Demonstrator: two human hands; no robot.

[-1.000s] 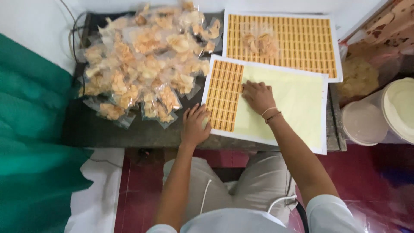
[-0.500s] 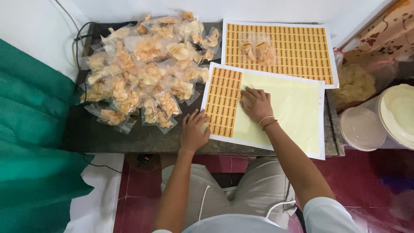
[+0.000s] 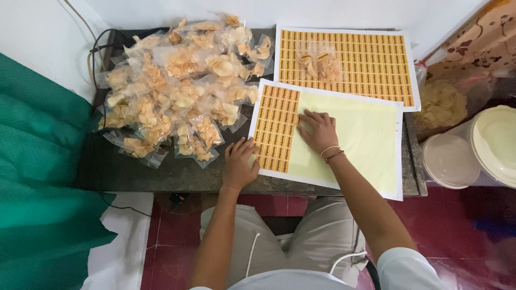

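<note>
A pale yellow backing sheet point(image 3: 360, 139) lies on the dark table, with a block of orange stickers point(image 3: 275, 128) left on its left part. My right hand point(image 3: 318, 130) rests on it, fingertips at the right edge of the orange stickers. My left hand point(image 3: 239, 162) lies flat with spread fingers on the sheet's near left corner, holding nothing. A pile of clear bags of pale chips point(image 3: 180, 88) covers the table left of the sheet, close to my left hand.
A full sheet of orange stickers point(image 3: 365, 59) lies behind, with one clear bag of chips point(image 3: 321, 65) on it. White plastic tubs point(image 3: 492, 145) and a bag of chips point(image 3: 441, 104) stand at right. Green cloth point(image 3: 37, 177) hangs at left. The table's front edge point(image 3: 177, 185) is near my knees.
My right hand has shifted slightly along the edge of the sticker block. The left hand stays on the sheet's corner. The camera view has drifted a little.
</note>
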